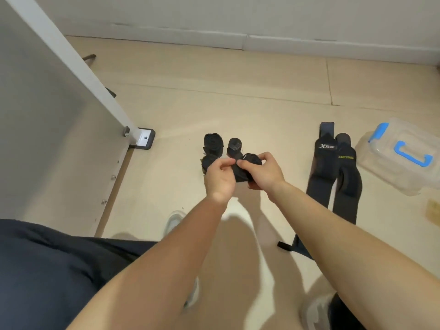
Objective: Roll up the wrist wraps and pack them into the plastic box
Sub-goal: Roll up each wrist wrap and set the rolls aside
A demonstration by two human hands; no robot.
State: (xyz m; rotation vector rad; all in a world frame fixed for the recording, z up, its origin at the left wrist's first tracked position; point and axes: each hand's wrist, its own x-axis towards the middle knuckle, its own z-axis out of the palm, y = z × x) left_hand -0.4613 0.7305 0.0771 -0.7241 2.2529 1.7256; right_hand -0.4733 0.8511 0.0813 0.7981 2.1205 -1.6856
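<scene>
Both hands hold one black wrist wrap [242, 171], mostly rolled, above the floor. My right hand [263, 173] grips the roll from the right and below. My left hand [220, 178] pinches its loose end from the left. Three rolled black wraps lie on the floor just beyond: one at the back left [213, 142], one at the back right [234, 146], one partly hidden by my left hand [207, 161]. Two unrolled black wraps [321, 172] [347, 177] lie flat to the right. The clear plastic box [385, 167] with blue latches sits closed at the far right.
A white furniture panel [59, 129] with a metal foot bracket [144, 138] stands at the left. The beige floor [238, 96] runs to a wall at the back. My shoes [173, 221] [316, 310] show at the bottom, and a small tan object [433, 210] lies at the right edge.
</scene>
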